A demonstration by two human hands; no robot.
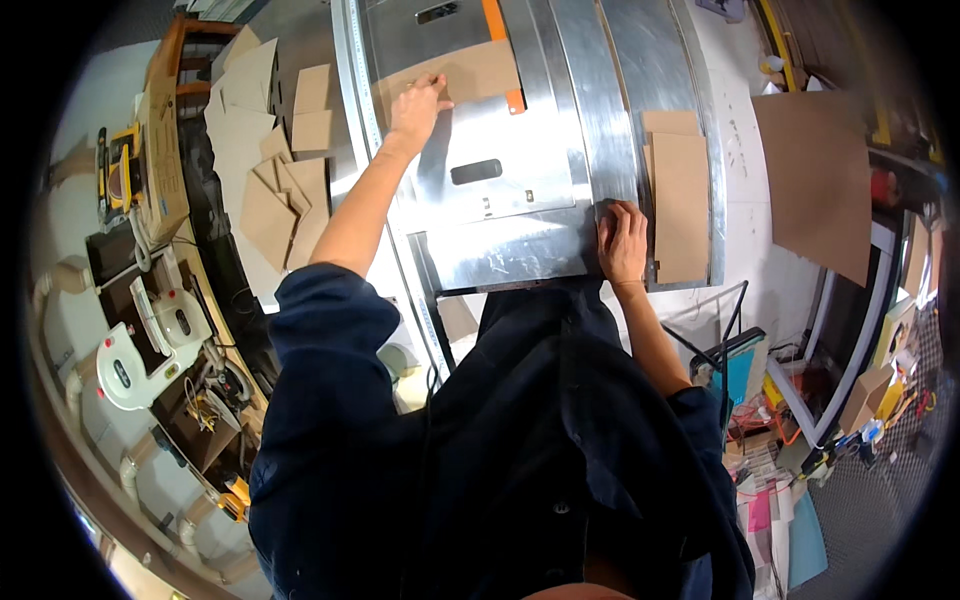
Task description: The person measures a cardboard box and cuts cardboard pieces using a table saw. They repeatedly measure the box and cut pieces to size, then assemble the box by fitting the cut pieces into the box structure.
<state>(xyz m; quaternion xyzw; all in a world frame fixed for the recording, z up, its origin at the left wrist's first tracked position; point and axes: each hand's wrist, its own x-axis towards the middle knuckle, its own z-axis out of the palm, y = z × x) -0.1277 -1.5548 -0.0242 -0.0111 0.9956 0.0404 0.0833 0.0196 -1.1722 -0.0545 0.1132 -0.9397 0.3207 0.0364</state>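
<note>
Left fingers (437, 83), brown board (485, 70) beneath.

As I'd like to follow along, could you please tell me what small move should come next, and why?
I would probably flatten the left hand on the brown board to steady it: that hand looks arched over the board's near edge, the board appears to cover part of the orange strip, and the right hand is away from the board, at the metal table.
</note>
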